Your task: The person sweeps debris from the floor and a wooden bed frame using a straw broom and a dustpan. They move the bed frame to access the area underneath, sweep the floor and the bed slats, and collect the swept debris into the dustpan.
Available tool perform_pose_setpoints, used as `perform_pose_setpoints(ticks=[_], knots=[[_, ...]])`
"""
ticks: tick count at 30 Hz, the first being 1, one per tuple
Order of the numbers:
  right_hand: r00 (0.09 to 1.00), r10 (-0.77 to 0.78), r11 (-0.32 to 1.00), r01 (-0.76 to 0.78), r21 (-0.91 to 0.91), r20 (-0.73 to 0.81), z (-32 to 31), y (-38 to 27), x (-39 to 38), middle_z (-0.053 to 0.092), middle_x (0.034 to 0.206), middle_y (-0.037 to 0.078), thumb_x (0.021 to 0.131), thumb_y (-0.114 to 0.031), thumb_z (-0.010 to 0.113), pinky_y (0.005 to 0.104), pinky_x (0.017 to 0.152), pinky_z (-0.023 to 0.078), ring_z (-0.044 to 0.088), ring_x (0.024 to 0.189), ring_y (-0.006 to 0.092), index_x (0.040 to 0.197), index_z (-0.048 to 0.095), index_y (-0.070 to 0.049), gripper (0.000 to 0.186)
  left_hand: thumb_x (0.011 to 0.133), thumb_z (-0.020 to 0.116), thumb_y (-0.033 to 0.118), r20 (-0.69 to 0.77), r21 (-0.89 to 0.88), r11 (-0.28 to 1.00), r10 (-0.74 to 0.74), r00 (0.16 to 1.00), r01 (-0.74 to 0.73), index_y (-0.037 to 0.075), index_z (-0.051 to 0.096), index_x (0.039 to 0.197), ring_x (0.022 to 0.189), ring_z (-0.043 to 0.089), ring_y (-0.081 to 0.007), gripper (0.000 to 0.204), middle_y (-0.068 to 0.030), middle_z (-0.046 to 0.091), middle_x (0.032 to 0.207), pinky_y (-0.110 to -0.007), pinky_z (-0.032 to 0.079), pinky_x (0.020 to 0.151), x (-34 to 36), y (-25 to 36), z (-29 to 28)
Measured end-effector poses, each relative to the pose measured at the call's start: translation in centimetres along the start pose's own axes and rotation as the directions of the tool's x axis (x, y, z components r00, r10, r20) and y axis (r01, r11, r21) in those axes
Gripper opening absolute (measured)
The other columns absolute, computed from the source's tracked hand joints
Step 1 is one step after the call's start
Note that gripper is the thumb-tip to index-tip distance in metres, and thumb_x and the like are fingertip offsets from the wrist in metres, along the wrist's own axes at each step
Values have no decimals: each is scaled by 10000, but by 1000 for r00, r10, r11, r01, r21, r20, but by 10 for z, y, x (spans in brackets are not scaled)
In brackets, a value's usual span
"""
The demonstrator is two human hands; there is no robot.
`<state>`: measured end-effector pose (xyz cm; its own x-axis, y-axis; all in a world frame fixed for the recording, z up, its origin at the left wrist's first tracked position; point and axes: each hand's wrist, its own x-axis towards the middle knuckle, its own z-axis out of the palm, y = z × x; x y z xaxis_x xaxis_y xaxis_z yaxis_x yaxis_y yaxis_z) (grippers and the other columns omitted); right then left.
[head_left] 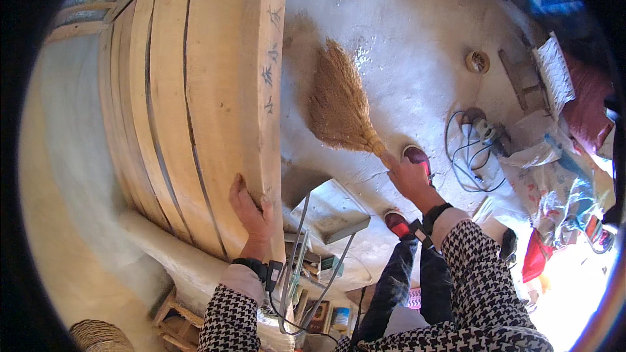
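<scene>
A straw broom [340, 101] is in my right hand [412, 179], whose fingers wrap round the short handle. Its fanned bristles lie toward the floor, beside the edge of a large wooden plank platform [222, 78]. Small white bits [362, 55] are scattered on the floor by the bristle tips. My left hand [253, 216] rests on the planks near that edge, thumb and fingers apart, with nothing in it. Dark handwritten marks run along the platform's edge.
A metal dustpan-like tray [334, 205] stands between the platform and my feet. To the right lie a power tool [484, 130] with a coiled cable, a round tin [477, 61], a small wooden stool [521, 78] and plastic bags [548, 189]. A woven basket [98, 337] is at lower left.
</scene>
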<state>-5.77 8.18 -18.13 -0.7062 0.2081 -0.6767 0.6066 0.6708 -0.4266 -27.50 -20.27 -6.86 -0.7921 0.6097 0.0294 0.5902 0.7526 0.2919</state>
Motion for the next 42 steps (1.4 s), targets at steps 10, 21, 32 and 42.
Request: perform_pose_setpoints(ticks=[10,21,32,42], knots=[[984,61,936,1,352,-166,-91,-17,-9,605,1053,206,796,-235,599,446,797,484,600,932,371,1305,420,-226,539,810,489,368,19,6,998,-55,998,55,-78,391,1247,1163,383,-441,632,-271,388,1297,-514,297,976,1,0,-3],[933,195,784,37,619,-303,-159,-64,191,641,923,200,784,-286,631,391,703,512,649,784,287,1260,475,-108,531,824,473,385,43,-13,997,-74,996,75,-84,393,1236,1174,376,-438,629,-276,378,1307,-517,293,973,2,0,-6],[949,188,814,-7,580,-253,-89,-26,199,612,1048,235,770,-292,622,428,807,492,614,927,370,1258,471,-52,564,802,526,346,4,-31,996,-81,997,81,-47,455,1138,1169,389,-428,521,-257,394,1305,-500,300,964,8,1,-6],[947,220,820,-49,570,-235,-20,-32,56,626,807,160,794,-226,639,357,560,505,621,634,229,1280,454,-69,542,774,572,288,-89,4,999,-51,995,52,-33,476,1117,1151,409,-413,479,-230,423,1280,-492,335,943,-1,-5,1]])
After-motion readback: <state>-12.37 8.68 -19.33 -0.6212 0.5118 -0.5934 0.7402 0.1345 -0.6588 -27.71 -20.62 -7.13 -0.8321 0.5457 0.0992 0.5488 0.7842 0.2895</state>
